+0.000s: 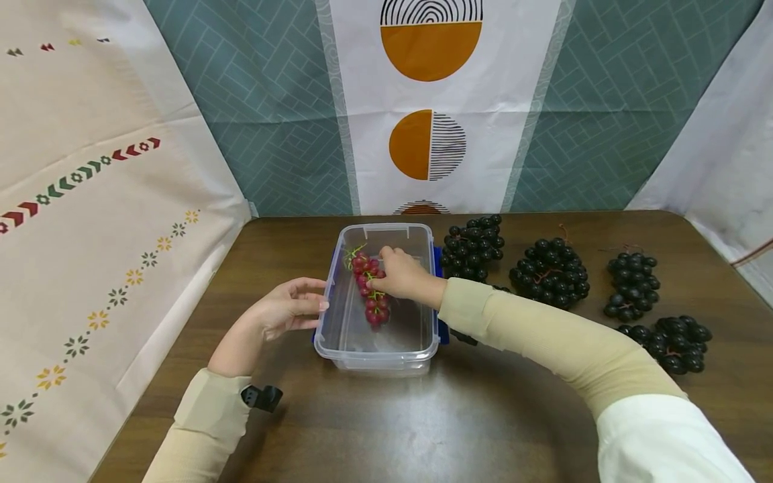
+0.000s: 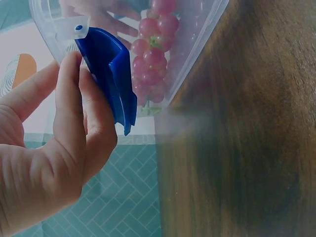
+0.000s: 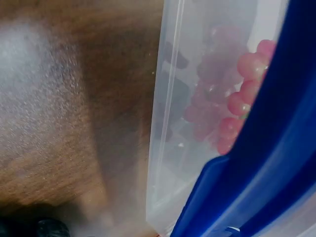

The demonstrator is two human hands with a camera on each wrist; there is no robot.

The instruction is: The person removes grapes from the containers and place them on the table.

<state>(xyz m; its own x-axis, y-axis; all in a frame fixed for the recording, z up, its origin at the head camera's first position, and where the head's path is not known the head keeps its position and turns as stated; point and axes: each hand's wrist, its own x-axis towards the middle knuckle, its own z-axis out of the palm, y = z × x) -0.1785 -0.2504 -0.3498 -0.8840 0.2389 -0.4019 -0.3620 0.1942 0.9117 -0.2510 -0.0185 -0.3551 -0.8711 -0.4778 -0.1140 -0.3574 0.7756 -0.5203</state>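
Observation:
A clear plastic container (image 1: 377, 349) with blue side latches stands lidless on the table. Inside it is a bunch of red grapes (image 1: 377, 314) with green stems, seen through the wall in both wrist views. My right hand (image 1: 407, 274) reaches in over the container's right side, thumb and curled fingers gripping the bunch at its upper right; part of the grip is hidden. On the left side, my left hand (image 1: 292, 307) touches the wall and rim with relaxed fingers. Its fingertips lie by a blue latch (image 2: 111, 69) that hangs down in the left wrist view.
To the right lie several bunches of black grapes, among them one near the back edge (image 1: 474, 245), a larger one (image 1: 548, 272), a small one (image 1: 631, 285) and one farther right (image 1: 673, 345). My right forearm passes over the wooden table (image 1: 374, 429). Printed cloth (image 1: 278, 134) hangs behind.

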